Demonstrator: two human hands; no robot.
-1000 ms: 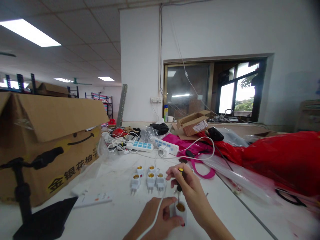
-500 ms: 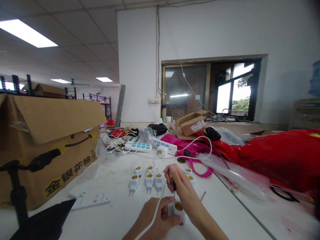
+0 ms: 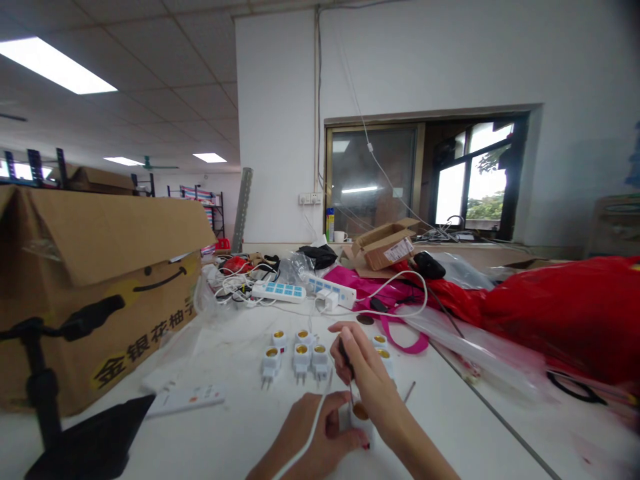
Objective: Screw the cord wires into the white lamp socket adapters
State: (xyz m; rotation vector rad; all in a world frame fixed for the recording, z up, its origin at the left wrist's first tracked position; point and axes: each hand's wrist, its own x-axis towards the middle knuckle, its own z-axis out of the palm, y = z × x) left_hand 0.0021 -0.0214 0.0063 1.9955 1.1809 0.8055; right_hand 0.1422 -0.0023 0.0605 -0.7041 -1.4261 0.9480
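In the head view, my left hand (image 3: 320,433) steadies a white plug-in lamp socket (image 3: 361,433) at the near edge, thumb and fingers at its side. My right hand (image 3: 367,377) is closed around the dark handle of a screwdriver (image 3: 351,387). Its thin shaft points down at the brass-coloured mouth of that socket; where the tip meets it is hard to make out. Beyond my hands stand several similar lamp sockets (image 3: 301,360) with two-pin plugs, and a few more (image 3: 384,357) sit partly behind my right hand. A white cord (image 3: 316,427) crosses in front of my left hand.
A thin metal rod (image 3: 410,392) lies right of my right hand. White power strips (image 3: 279,292) and tangled cables are at the back. A large cardboard box (image 3: 120,300) stands left, near a black stand (image 3: 43,387). Red plastic bags (image 3: 570,313) fill the right side.
The screwdriver's handle looks turned: yellow showed on it before, and now it appears dark. Both hands keep nearly the same place and grip. The whole view has shifted slightly.
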